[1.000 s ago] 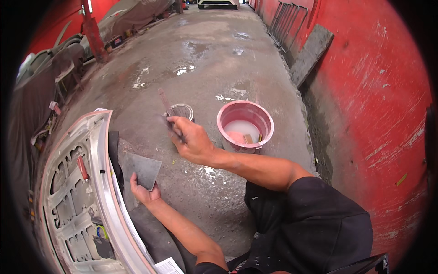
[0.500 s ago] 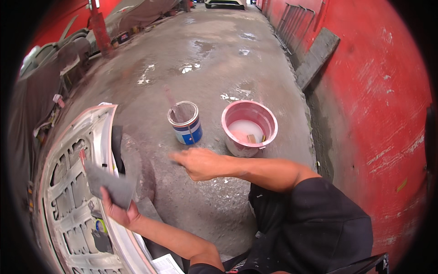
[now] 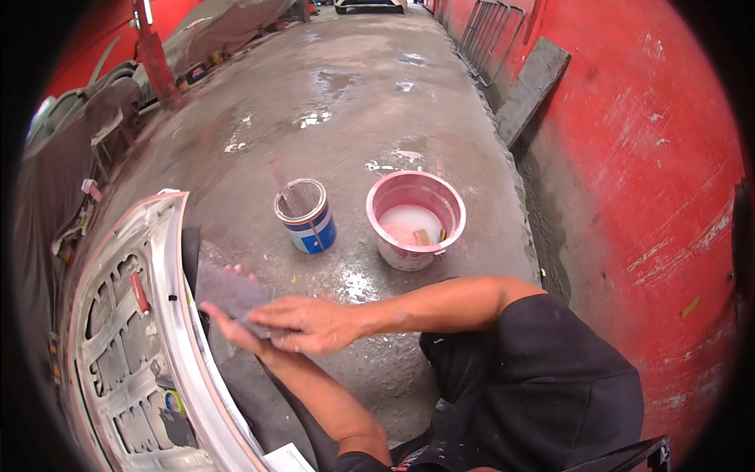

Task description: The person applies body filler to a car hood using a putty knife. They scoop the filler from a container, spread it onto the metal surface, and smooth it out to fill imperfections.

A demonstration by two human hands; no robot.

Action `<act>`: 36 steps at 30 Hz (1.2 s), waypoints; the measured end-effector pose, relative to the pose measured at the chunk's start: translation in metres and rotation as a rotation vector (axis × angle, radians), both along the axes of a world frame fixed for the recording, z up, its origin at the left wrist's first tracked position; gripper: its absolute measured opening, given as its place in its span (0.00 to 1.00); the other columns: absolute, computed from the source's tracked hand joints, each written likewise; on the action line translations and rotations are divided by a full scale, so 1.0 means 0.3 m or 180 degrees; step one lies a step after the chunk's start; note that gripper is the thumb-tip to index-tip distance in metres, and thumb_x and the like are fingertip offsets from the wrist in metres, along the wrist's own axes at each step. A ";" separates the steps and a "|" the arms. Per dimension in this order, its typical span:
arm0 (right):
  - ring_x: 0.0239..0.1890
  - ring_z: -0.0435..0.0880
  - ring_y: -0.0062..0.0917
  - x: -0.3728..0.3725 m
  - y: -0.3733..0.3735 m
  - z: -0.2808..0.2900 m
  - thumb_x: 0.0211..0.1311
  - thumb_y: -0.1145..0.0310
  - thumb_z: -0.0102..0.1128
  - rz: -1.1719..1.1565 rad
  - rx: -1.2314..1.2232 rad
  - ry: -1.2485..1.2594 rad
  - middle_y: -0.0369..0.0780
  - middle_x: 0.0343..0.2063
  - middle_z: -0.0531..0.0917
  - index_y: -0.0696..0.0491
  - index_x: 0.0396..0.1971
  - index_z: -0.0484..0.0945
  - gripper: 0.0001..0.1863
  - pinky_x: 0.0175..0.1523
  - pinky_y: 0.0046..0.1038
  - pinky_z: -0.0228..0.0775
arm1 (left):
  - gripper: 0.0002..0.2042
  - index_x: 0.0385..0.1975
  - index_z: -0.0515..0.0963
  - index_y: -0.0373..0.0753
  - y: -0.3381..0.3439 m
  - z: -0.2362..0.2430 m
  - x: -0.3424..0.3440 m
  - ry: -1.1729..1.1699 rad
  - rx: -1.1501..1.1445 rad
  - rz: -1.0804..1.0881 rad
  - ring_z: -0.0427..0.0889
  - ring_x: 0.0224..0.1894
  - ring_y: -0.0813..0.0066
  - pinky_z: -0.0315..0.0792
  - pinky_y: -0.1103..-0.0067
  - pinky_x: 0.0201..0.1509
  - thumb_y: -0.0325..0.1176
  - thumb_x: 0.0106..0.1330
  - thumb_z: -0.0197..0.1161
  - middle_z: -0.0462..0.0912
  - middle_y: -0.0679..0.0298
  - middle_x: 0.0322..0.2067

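Observation:
My left hand (image 3: 240,332) holds a dark grey sandpaper sheet (image 3: 228,293) from below, with its thumb along the near edge and its fingertips showing past the far edge. My right hand (image 3: 318,322) lies across the near right part of the sheet, fingers stretched out over it. Both hands are in front of a blue and white paint can (image 3: 314,234), which has a stick standing in it. To the can's right stands a pink-rimmed bucket (image 3: 377,206) with cloudy liquid and a small tan block (image 3: 422,237) inside.
At left lies a bare metal car panel (image 3: 157,259) with cut-outs. On it are a red stick-like tool (image 3: 140,294), a green-rimmed roll (image 3: 174,402) and a dark pad (image 3: 178,429). A grey board (image 3: 532,94) leans on the red wall (image 3: 629,220). The concrete floor (image 3: 259,185) has wet patches.
My left hand has carried the sandpaper sheet right, away from over the panel. My right hand has come down and left, its fingers now spread over the sheet. The view has shifted slightly.

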State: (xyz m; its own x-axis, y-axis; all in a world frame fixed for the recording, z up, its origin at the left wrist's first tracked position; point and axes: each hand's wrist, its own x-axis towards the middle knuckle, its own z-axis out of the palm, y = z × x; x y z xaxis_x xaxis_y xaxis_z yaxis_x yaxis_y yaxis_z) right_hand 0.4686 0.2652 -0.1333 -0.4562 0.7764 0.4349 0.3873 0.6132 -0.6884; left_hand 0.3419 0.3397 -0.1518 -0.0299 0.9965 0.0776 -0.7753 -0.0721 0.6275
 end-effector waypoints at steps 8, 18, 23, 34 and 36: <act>0.62 0.66 0.47 0.031 0.117 0.024 0.66 0.61 0.52 -0.1410 0.0579 0.0742 0.55 0.58 0.70 0.65 0.60 0.65 0.28 0.66 0.40 0.57 | 0.32 0.66 0.58 0.32 -0.096 0.025 0.155 -0.0252 0.0264 -0.0859 0.61 0.68 0.60 0.55 0.67 0.71 0.54 0.75 0.38 0.63 0.54 0.65; 0.61 0.67 0.43 0.172 0.181 0.104 0.75 0.50 0.35 -0.1922 -0.0827 0.1706 0.55 0.57 0.68 0.68 0.60 0.62 0.32 0.65 0.34 0.56 | 0.22 0.56 0.68 0.32 -0.032 0.027 0.137 0.1368 0.0133 0.0810 0.78 0.48 0.70 0.74 0.76 0.54 0.33 0.65 0.65 0.79 0.58 0.47; 0.62 0.66 0.44 0.089 0.107 0.066 0.74 0.55 0.40 -0.1902 0.0016 0.1186 0.56 0.60 0.66 0.62 0.65 0.57 0.30 0.68 0.35 0.54 | 0.25 0.62 0.63 0.38 0.204 -0.314 -0.104 -0.1185 0.1052 -0.2090 0.76 0.52 0.69 0.73 0.73 0.56 0.45 0.71 0.56 0.75 0.56 0.48; 0.63 0.65 0.42 -0.001 0.018 0.021 0.48 0.64 0.66 -0.0014 0.0251 -0.0249 0.42 0.62 0.69 0.51 0.64 0.66 0.39 0.68 0.48 0.52 | 0.31 0.71 0.52 0.42 0.166 -0.247 0.030 -0.1463 0.1675 -0.2332 0.53 0.72 0.60 0.47 0.61 0.75 0.47 0.69 0.44 0.56 0.60 0.70; 0.63 0.66 0.41 0.021 0.002 0.018 0.42 0.64 0.68 0.0234 0.0542 -0.0711 0.39 0.62 0.71 0.48 0.63 0.69 0.41 0.65 0.47 0.53 | 0.33 0.70 0.53 0.38 0.096 -0.133 0.004 -0.0893 0.0610 -0.2144 0.55 0.71 0.56 0.47 0.58 0.74 0.48 0.67 0.45 0.57 0.57 0.69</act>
State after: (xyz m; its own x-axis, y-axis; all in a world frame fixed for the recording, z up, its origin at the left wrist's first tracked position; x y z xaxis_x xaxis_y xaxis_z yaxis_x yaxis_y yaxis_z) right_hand 0.4748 0.2659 -0.1278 -0.6077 0.6620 0.4386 0.4680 0.7448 -0.4757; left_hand 0.3431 0.3685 -0.1917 0.5370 0.7761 0.3306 -0.8192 0.3860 0.4242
